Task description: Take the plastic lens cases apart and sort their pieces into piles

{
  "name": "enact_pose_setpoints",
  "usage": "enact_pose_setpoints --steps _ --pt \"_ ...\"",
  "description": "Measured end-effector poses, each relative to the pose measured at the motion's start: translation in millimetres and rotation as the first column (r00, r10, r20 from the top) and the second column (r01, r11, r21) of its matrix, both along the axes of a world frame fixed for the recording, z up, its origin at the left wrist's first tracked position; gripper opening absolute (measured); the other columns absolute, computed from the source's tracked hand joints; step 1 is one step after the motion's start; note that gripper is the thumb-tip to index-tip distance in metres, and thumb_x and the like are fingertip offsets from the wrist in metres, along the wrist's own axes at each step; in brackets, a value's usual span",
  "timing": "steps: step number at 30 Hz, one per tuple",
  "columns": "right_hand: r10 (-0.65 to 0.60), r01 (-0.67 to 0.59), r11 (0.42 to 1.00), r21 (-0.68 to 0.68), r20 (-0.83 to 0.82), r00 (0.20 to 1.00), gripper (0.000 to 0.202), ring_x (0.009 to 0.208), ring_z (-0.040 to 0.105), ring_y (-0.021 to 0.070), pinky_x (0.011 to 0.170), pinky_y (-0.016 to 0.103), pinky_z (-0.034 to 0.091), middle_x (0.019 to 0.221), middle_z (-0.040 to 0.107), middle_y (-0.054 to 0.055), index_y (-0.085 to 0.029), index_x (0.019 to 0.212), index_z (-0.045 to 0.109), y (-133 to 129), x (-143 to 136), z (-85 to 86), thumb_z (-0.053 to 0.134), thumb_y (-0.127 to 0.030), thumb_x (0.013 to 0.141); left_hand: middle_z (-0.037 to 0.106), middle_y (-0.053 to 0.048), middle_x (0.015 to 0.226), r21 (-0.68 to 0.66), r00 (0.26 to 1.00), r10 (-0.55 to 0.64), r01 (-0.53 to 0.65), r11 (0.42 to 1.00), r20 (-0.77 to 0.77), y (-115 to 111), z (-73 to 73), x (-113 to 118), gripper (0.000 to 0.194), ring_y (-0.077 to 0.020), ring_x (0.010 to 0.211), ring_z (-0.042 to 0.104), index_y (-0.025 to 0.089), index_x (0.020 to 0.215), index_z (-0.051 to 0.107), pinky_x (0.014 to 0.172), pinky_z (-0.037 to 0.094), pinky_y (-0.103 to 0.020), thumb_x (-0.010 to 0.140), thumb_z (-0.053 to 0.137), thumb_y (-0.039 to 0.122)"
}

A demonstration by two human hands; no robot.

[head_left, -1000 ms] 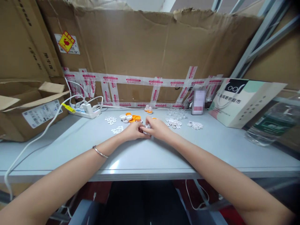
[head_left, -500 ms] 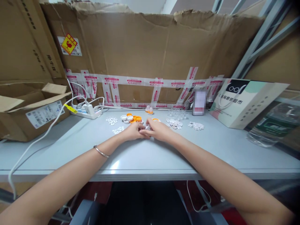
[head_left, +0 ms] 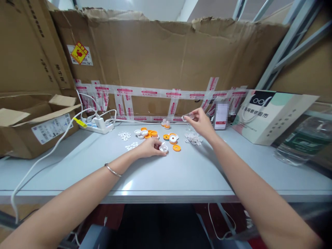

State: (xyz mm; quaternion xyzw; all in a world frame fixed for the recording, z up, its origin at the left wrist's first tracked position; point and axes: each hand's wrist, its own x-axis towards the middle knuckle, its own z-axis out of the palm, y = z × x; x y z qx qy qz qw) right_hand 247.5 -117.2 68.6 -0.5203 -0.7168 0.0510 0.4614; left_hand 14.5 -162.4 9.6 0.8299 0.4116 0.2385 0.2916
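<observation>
My left hand (head_left: 152,147) is closed on a small round white cap (head_left: 163,148) low over the table, with a whitish piece on top that is too small to name. My right hand (head_left: 201,122) is raised at the back right, thumb and fingers pinching a clear plastic piece (head_left: 187,117). Below it lie a heap of white flat pieces (head_left: 193,139) and some clear parts. An orange ring (head_left: 176,148) lies flat to the right of my left hand. Behind that, white and orange rings (head_left: 173,138) overlap.
White and orange caps (head_left: 146,132) sit beyond my left hand, with small white pieces (head_left: 125,135) at their left. Clear-topped orange parts (head_left: 165,123) stand at the back. A power strip (head_left: 100,127), phone (head_left: 220,117), printed box (head_left: 267,116) and bottle (head_left: 302,140) border the table.
My hands, together before, are now apart. My right hand has moved up and to the right and now pinches a clear piece. My left hand stays near the same place with the cap.
</observation>
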Motion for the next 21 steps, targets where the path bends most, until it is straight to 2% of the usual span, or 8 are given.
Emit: enact_pose_setpoints --steps 3,6,8,11,16,21 --pt "-0.094 0.112 0.989 -0.092 0.188 0.978 0.034 0.071 0.055 0.0157 0.064 0.026 0.041 0.079 0.061 0.004 -0.017 0.089 0.054 32.7 28.1 0.6 0.061 -0.042 0.068 0.040 0.004 0.056 -0.011 1.000 -0.009 0.009 1.000 -0.004 -0.3 0.9 0.2 0.034 -0.0082 0.054 0.036 0.015 0.061 0.051 0.047 0.025 -0.020 0.063 0.063 0.046" --pt "-0.068 0.155 0.975 -0.160 0.447 0.892 0.030 0.077 0.057 0.0165 0.068 0.025 0.041 0.087 0.063 0.006 -0.016 0.093 0.058 56.8 39.8 -5.7 0.061 -0.034 0.068 0.039 0.005 0.056 -0.021 1.000 -0.021 0.021 1.000 0.007 0.4 -0.2 0.1 0.034 -0.0077 0.053 0.035 0.015 0.062 0.050 0.047 0.024 -0.020 0.064 0.063 0.047" --pt "-0.041 0.162 0.970 -0.182 0.531 0.846 0.030 0.081 0.057 0.0173 0.070 0.026 0.041 0.091 0.064 0.007 -0.016 0.095 0.059 65.2 39.5 -12.6 0.061 -0.028 0.068 0.037 0.005 0.056 -0.032 1.000 -0.028 0.028 0.999 0.013 1.2 -1.4 -0.2 0.035 -0.0074 0.052 0.033 0.015 0.062 0.050 0.046 0.023 -0.020 0.064 0.062 0.047" --pt "-0.036 0.181 0.964 -0.194 0.578 0.815 0.033 0.082 0.057 0.0195 0.069 0.028 0.040 0.090 0.064 0.006 -0.018 0.098 0.058 68.9 35.9 -23.2 0.062 -0.027 0.066 0.038 0.005 0.057 -0.025 1.000 -0.016 0.016 1.000 0.010 2.4 -2.9 -1.0 0.035 -0.0076 0.053 0.034 0.015 0.063 0.051 0.046 0.023 -0.020 0.064 0.062 0.048" --pt "-0.075 0.232 0.958 -0.166 0.638 0.767 0.031 0.091 0.052 0.0250 0.074 0.034 0.037 0.086 0.063 0.006 -0.021 0.093 0.058 67.7 36.4 -33.5 0.062 -0.033 0.065 0.036 0.005 0.056 0.003 1.000 -0.015 0.015 1.000 0.005 2.7 -2.7 -1.8 0.035 -0.0078 0.053 0.033 0.014 0.061 0.051 0.046 0.024 -0.021 0.064 0.063 0.047" --pt "-0.115 0.257 0.958 -0.131 0.645 0.756 0.034 0.099 0.046 0.0290 0.079 0.039 0.036 0.098 0.057 0.009 -0.020 0.095 0.057 65.5 39.2 -38.0 0.061 -0.038 0.066 0.039 0.004 0.060 0.030 1.000 -0.015 0.015 0.999 -0.006 1.0 -0.6 -1.4 0.034 -0.0083 0.056 0.036 0.015 0.063 0.052 0.050 0.027 -0.020 0.064 0.062 0.047"
